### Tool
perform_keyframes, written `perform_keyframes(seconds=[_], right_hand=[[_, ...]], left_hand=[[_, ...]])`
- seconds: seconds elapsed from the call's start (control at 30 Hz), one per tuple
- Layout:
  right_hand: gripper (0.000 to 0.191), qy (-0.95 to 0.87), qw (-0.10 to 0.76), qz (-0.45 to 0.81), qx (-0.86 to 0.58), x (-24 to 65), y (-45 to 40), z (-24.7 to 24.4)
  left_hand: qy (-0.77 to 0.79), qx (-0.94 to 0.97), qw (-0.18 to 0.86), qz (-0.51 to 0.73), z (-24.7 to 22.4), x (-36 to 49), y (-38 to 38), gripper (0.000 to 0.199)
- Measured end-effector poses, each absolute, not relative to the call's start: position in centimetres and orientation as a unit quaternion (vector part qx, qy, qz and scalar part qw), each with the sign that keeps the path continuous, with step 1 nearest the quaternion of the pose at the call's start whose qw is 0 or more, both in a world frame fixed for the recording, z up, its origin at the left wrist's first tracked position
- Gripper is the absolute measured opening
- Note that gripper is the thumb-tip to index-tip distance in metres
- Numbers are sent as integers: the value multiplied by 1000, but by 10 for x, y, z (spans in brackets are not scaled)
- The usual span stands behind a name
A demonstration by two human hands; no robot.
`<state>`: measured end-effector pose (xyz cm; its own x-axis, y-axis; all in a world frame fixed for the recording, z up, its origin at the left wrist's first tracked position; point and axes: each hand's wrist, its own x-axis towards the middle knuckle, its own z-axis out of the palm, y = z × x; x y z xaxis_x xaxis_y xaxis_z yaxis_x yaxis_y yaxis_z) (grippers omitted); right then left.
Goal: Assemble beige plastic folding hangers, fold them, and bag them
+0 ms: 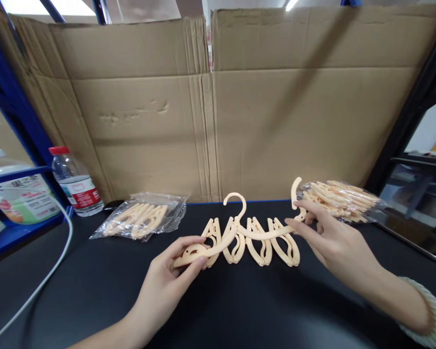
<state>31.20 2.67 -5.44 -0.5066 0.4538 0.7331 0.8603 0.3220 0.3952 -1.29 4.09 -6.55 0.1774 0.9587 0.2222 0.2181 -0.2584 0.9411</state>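
Between my hands is a cream plastic folding clothes hanger [258,235], its arms spread and its hook pointing up. My left hand [167,278] pinches the hanger's left arm near its looped end, thumb in front and fingers behind. Fingers of my right hand [329,237] close on the right end, where a short curved piece sticks upward. Behind and below the hanger, several cream folded hangers [259,247] lie in a row on the black table [247,310]. The hanger's arms partly cover them.
A clear bag of cream hangers [141,215] lies at the left, and another bag [339,198] at the right. A red-capped water bottle [78,184] stands far left near a white cable [58,261]. Cardboard panels [148,121] wall off the back.
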Motion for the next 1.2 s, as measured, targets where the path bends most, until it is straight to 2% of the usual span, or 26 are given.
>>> perform_keyframes(seconds=[0.3, 0.5, 0.63, 0.8, 0.87, 1.03, 1.2], right_hand=[[38, -798, 404, -110, -434, 307, 30, -59], [25, -773, 412, 114, -469, 307, 31, -55], [24, -729, 454, 237, -454, 307, 32, -50], [28, -681, 471, 340, -445, 304, 30, -47], [29, -661, 472, 392, -433, 298, 28, -49], [35, -580, 503, 501, -400, 274, 18, -58], [28, -577, 489, 517, -400, 259, 10, -64]], left_hand=[[451, 651, 404, 458, -63, -13, 41, 31], [454, 606, 437, 485, -63, -11, 42, 42], [450, 534, 477, 533, -61, -9, 43, 56], [427, 493, 527, 545, -58, -6, 40, 63], [415, 505, 540, 530, -58, -4, 36, 59], [395, 557, 565, 463, -62, 4, 27, 31], [398, 562, 586, 428, -67, 11, 22, 35]])
